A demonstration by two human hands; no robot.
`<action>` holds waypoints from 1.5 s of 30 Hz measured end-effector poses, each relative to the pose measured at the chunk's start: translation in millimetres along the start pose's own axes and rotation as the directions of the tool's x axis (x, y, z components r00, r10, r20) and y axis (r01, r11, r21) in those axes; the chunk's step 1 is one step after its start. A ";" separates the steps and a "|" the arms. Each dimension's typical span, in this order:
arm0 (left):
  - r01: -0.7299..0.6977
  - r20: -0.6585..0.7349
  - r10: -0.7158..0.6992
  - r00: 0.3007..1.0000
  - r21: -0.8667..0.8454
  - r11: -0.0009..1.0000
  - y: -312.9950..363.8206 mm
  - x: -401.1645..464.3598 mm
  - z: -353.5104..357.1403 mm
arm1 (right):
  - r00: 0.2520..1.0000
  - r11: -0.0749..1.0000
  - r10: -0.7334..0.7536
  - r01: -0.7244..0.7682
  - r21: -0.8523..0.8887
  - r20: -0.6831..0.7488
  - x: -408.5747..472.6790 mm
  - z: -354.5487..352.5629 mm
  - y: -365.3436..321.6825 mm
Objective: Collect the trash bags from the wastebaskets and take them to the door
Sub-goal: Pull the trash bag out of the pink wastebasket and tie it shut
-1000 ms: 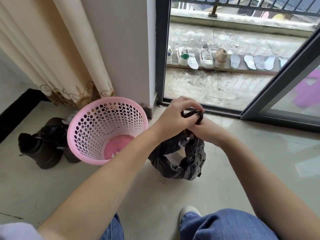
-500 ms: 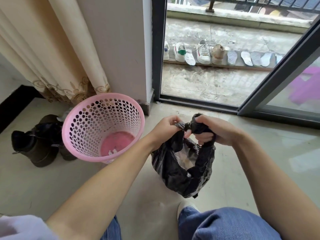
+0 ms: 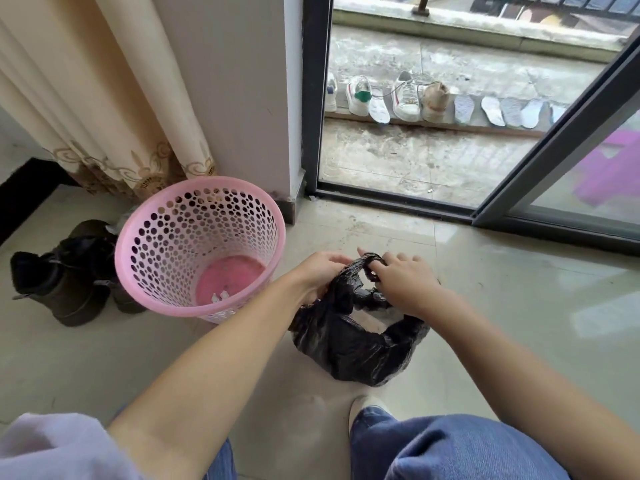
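Observation:
A black trash bag [image 3: 349, 344] sits on the tiled floor in front of my knees, its top twisted into a loop. My left hand [image 3: 320, 273] grips the bag's neck from the left. On the other side, my right hand [image 3: 403, 282] has its fingers hooked through the twisted loop. A pink perforated wastebasket [image 3: 166, 237] stands just left of the bag, tilted toward me, with no bag in it and a few small white scraps on its bottom.
Dark boots [image 3: 65, 275] lie left of the basket, below a beige curtain [image 3: 86, 98]. Ahead, the sliding glass door [image 3: 554, 161] stands open onto a balcony with shoes and insoles [image 3: 408, 98] lined up. My jeans-covered knees [image 3: 450, 445] fill the bottom edge.
The bag has come down from hanging in the air to rest on the floor. Both hands have lowered and kept working its twisted top.

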State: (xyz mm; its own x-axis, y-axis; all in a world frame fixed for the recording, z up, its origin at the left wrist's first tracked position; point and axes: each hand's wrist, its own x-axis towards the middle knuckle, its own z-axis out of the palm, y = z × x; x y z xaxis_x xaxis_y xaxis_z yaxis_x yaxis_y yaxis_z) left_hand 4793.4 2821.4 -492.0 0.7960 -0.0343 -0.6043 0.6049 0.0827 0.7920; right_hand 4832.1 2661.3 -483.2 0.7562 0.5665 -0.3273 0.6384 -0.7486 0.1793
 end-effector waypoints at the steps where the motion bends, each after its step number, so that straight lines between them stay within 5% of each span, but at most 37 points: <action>1: -0.010 0.011 0.010 1.000 0.012 1.000 -3.1 0.7 1.0 | 1.000 1.000 -0.021 0.020 -0.014 -0.018 -0.3 3.4 -2.1; 8: -0.191 -0.135 0.225 0.965 0.230 0.954 -7.5 5.3 10.0 | 0.997 0.997 -0.073 0.072 -0.030 -0.037 -8.8 7.5 -3.0; 11: -0.213 -0.221 0.363 0.905 0.502 0.838 -9.2 9.6 7.5 | 0.997 0.967 -0.080 0.081 0.242 -0.012 -10.4 6.2 2.6; 13: -0.144 -0.326 0.414 0.850 0.612 0.778 -11.6 12.3 -1.1 | 0.998 0.701 0.019 0.028 0.712 -0.059 -15.4 1.2 9.8; 15: -0.116 -0.372 0.478 0.796 0.682 0.723 -14.5 11.0 -11.1 | 0.982 0.218 0.187 -0.045 0.975 0.004 -21.3 -3.0 22.1; 17: -0.143 -0.362 0.556 0.748 0.730 0.668 -15.6 5.1 -15.8 | 0.934 -0.094 0.327 -0.121 0.988 0.145 -22.4 3.9 37.6; 20: -0.248 -0.439 0.554 0.707 0.580 0.776 -17.4 1.2 -13.7 | 0.846 -0.337 0.380 -0.250 0.908 0.374 -18.7 29.9 53.0; 23: -0.349 -0.549 0.268 0.792 -0.047 0.936 -13.9 -0.1 -10.3 | 0.784 -0.406 0.347 -0.369 0.836 0.514 -22.0 53.8 57.8; 25: -0.330 -0.468 0.078 0.880 -0.485 0.810 -11.8 1.9 -12.3 | 0.750 -0.450 0.333 -0.406 0.795 0.571 -24.6 65.9 60.9; 28: -0.234 -0.333 -0.050 0.942 -0.754 0.614 -13.2 2.2 -23.8 | 0.675 -0.522 0.357 -0.429 0.737 0.646 -29.6 85.9 70.6; 32: -0.240 -0.441 -0.074 0.894 -0.613 0.753 -18.5 -2.7 -42.9 | 0.547 -0.703 0.374 -0.359 0.614 0.749 -46.5 113.3 83.5; 38: -0.269 -0.528 -0.081 0.846 -0.553 0.789 -21.7 -2.3 -57.2 | 0.426 -0.818 0.328 -0.318 0.479 0.843 -79.5 154.7 83.8; 42: -0.283 -0.546 -0.001 0.838 -0.436 0.854 -33.7 -6.8 -56.0 | 0.451 -0.811 0.322 -0.322 0.488 0.833 -85.3 153.1 85.9; 45: -0.362 -0.436 0.228 0.870 -0.254 0.897 -16.8 -18.3 -50.4 | 0.578 -0.816 0.258 -0.299 0.495 0.774 -79.0 128.8 91.2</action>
State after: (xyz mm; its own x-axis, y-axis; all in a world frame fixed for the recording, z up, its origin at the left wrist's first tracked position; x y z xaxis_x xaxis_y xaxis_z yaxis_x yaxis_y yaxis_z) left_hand 4767.5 2870.8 -498.6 0.8209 0.4236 -0.3831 0.2483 0.3394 0.9073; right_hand 4812.1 2503.9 -560.5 0.4906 -0.1322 -0.8613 -0.8180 0.2709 -0.5075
